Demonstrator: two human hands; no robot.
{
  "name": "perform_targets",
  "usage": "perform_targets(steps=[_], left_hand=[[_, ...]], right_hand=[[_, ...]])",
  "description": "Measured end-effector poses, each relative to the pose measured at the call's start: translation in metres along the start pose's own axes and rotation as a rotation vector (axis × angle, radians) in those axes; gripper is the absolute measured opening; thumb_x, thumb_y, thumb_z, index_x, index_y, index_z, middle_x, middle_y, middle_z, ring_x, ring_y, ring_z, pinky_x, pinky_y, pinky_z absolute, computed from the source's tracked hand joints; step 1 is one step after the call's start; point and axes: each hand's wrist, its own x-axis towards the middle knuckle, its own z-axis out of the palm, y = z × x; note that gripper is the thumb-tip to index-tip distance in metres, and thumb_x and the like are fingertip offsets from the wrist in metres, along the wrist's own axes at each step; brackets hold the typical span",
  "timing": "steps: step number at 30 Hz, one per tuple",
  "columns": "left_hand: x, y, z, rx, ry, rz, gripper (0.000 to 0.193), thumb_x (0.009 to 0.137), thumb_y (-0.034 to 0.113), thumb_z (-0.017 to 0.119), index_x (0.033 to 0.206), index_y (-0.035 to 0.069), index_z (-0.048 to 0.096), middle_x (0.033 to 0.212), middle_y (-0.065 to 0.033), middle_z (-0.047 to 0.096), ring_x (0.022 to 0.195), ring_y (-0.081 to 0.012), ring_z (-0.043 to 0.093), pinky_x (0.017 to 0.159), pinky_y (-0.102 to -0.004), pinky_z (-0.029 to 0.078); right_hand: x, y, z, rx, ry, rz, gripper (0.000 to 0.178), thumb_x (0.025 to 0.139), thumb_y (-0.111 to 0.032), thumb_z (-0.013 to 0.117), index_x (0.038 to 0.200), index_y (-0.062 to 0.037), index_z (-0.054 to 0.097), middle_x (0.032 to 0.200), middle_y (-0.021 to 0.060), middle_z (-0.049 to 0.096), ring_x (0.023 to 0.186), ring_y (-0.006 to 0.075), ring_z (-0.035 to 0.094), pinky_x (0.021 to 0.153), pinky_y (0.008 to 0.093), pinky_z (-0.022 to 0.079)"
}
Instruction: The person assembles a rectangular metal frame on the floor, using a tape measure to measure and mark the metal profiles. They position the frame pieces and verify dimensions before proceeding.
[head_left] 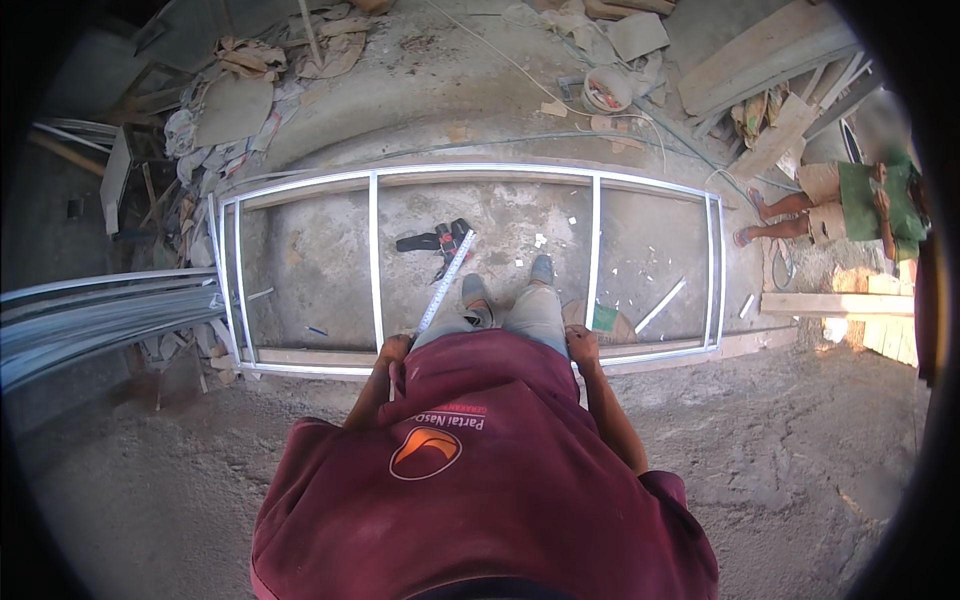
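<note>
A long silver metal frame [484, 168] with crossbars lies around my legs. My left hand [397, 348] is closed at its near rail, beside the left crossbar [376, 270]. At the same rail, by the right crossbar [595, 235], my right hand [582, 345] is curled closed; the undersides of both hands are hidden. A pale marked measuring strip [446, 283] slants from near my left hand to a black and red tool [455, 238] on the ground inside the frame. My shirt hides the middle of the near rail.
Long metal profiles [110, 320] are stacked at left. A person in a green shirt [868, 205] is at far right, near a wooden plank [840, 304]. White offcuts [660, 306] and a blue pen-like object [317, 330] lie inside the frame. A bucket [606, 90] and debris are behind.
</note>
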Motion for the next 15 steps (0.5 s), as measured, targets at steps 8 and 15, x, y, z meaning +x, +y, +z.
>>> perform_targets(steps=[8,15], left_hand=[[-0.004,-0.017,0.023,0.015,0.037,-0.098,0.034,0.097,0.029,0.049,0.11,0.003,0.065,0.11,-0.027,0.067,0.106,-0.0439,0.065,0.091,-0.0531,0.052],[-0.017,0.012,0.006,-0.047,0.084,-0.124,0.027,0.09,0.017,0.053,0.104,0.0,0.068,0.11,-0.0269,0.067,0.107,-0.042,0.065,0.094,-0.0479,0.052]], right_hand=[[0.015,-0.005,0.005,-0.022,-0.131,-0.015,0.035,0.09,-0.026,0.061,0.111,-0.0004,0.071,0.103,0.021,0.072,0.097,0.031,0.069,0.087,0.038,0.051],[0.028,0.015,0.001,0.068,-0.192,0.16,0.032,0.092,-0.025,0.063,0.112,-0.0018,0.071,0.092,0.0126,0.072,0.079,0.0206,0.066,0.069,0.0335,0.052]])
